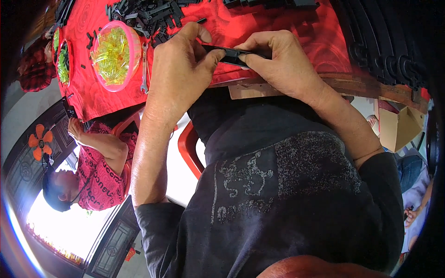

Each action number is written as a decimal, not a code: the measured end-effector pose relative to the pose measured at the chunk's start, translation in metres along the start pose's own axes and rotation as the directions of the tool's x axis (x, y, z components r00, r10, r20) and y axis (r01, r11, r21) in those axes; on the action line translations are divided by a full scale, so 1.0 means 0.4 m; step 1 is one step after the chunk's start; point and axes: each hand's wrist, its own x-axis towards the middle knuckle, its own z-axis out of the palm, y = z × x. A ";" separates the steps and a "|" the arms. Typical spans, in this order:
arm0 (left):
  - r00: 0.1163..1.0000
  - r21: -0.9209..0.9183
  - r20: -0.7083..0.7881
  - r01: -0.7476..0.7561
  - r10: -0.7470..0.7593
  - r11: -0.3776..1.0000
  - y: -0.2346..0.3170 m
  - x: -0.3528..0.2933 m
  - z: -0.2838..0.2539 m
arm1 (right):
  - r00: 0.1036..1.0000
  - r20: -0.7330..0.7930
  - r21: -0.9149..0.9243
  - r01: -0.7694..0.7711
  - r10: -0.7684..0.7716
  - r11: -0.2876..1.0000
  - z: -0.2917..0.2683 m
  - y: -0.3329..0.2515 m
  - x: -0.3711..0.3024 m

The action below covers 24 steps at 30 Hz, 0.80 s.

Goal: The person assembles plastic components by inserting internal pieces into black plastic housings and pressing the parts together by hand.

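Between my two hands, above the near edge of the red-covered table (227,78), is a narrow black plastic part (233,56). My left hand (185,60) grips its left end, thumb along the near side. At the other end my right hand (280,58) pinches it, with thumb and index finger close to the middle. Past my left hand lies a heap of loose black plastic pieces (153,18). A pink-rimmed bowl (138,51) of small yellow-green clear pieces (111,55) stands left of that hand, with a metal wrench (144,69) between them.
Long black strips (380,41) are stacked at the right of the table. More black parts (273,3) lie along the far side. On the left sits a person in a red patterned shirt (99,171), holding a dark piece. An open cardboard box (401,127) is below right.
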 end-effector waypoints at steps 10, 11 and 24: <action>0.893 -0.446 -0.373 0.066 -0.252 0.893 -0.033 -0.083 0.093 | 0.998 -0.048 -0.019 -0.035 0.034 0.999 0.003 -0.018 0.001; 0.882 -0.564 -0.360 0.055 -0.305 0.824 -0.026 -0.094 0.123 | 0.999 -0.043 -0.018 -0.027 0.026 0.999 0.008 -0.019 0.003; 0.893 -0.841 -0.253 -0.013 -0.372 0.540 0.021 -0.041 0.192 | 0.977 -0.179 -0.029 0.111 -0.115 0.993 0.026 -0.010 -0.001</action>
